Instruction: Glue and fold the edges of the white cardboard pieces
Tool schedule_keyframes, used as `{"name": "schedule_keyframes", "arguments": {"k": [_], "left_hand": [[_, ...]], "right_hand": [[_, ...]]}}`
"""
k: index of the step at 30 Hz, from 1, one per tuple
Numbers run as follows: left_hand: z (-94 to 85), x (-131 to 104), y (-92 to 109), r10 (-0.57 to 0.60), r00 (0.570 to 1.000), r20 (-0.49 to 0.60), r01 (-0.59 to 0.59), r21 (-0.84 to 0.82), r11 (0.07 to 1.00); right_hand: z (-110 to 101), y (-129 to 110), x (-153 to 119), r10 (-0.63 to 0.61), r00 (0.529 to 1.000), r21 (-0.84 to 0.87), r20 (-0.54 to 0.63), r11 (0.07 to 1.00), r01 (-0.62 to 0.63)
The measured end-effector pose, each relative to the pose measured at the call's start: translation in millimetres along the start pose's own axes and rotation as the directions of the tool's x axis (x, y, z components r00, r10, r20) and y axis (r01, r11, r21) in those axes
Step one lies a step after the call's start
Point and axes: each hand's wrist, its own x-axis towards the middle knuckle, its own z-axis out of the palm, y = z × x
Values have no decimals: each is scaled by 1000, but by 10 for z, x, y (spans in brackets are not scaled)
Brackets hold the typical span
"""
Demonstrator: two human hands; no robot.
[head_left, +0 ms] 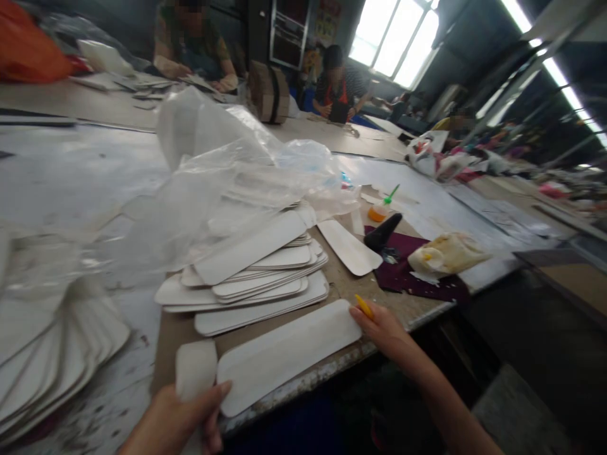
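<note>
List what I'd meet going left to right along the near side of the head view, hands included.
Fanned white pieces → left hand → long white piece → right hand → yellowish plastic-wrapped bundle.

The head-worn camera looks forward and down, tilted, from close above the worktable (118, 151).

The left hand (183, 411) partly hides a strip (196, 366); the left edge cuts off the fanned panels (90, 325). Far-right heaps (554, 189) are blurred, perhaps cloth.
</note>
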Motion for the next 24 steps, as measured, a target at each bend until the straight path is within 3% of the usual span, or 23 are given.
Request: {"name": "schedule_keyframes", "arguments": {"k": [3,6,9,18,24], "left_hand": [[-61,-92,82,52,993,105,-40,-107,993],[-166,-100,55,139,971,197,-97,-211,973],[-223,-105,18,178,957,228,-115,-263,958],[-139,-133,-50,201,977,63,-182,-230,956],[-148,-198,-48,187,982,33,-174,-233,957]], "right_hand": [[36,110,-3,31,997,120,67,992,-39],[108,235,-20,182,961,345,208,906,-247],[158,263,-88,254,940,408,228,852,-329],[171,127,-293,225,959,360,171,892,-274],[202,157,-360,217,965,382,149,887,-258]]}}
